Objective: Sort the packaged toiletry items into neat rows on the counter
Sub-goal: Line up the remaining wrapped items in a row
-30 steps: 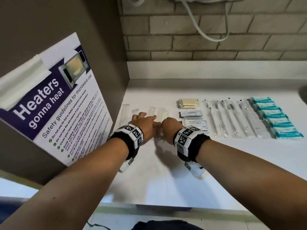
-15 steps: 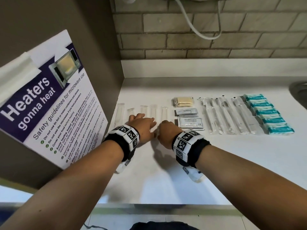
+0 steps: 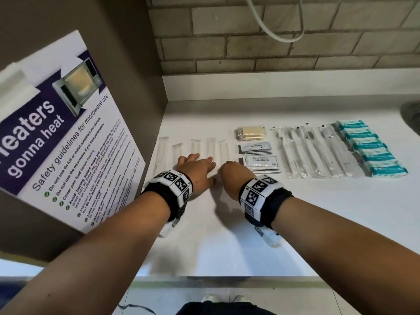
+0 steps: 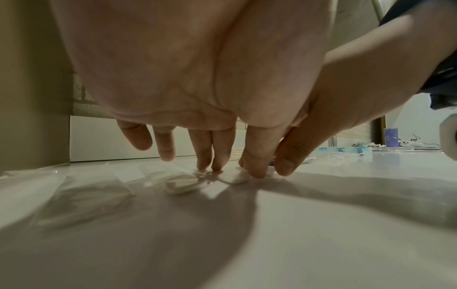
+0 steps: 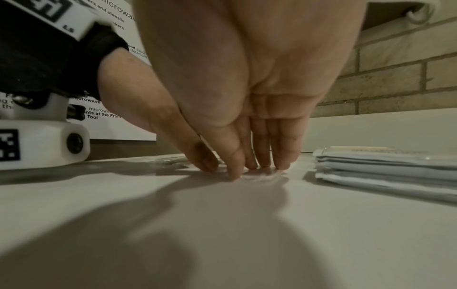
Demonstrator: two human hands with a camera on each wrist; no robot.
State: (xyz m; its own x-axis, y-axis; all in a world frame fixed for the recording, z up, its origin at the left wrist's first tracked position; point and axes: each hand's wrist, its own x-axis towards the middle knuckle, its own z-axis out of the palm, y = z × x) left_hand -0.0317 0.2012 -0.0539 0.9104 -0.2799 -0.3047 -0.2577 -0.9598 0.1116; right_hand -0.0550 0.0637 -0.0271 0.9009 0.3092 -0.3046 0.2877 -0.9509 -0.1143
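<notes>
Several long white items in clear wrappers [image 3: 210,147] lie side by side at the counter's left end. My left hand [image 3: 200,167] rests on the near ends of the middle ones, with straight fingertips [image 4: 217,166] pressing the film down. Right beside it, my right hand [image 3: 231,172] presses straight fingers [image 5: 262,162] on the rightmost wrapper [image 5: 259,177]. Neither hand grips anything. To the right lie a yellow packet [image 3: 250,133], a stack of shampoo sachets [image 3: 260,161], a row of wrapped toothbrushes [image 3: 313,153] and a row of teal soap boxes [image 3: 372,151].
A cabinet side with a microwave safety poster [image 3: 68,137] walls in the left. A brick wall [image 3: 272,42] with a hanging cable closes the back. The white counter [image 3: 227,246] stretches toward me, and a dark sink edge [image 3: 411,114] shows at far right.
The bunched clear wrappers have been spread into an evenly spaced row. Both hands have stayed close together on their near ends.
</notes>
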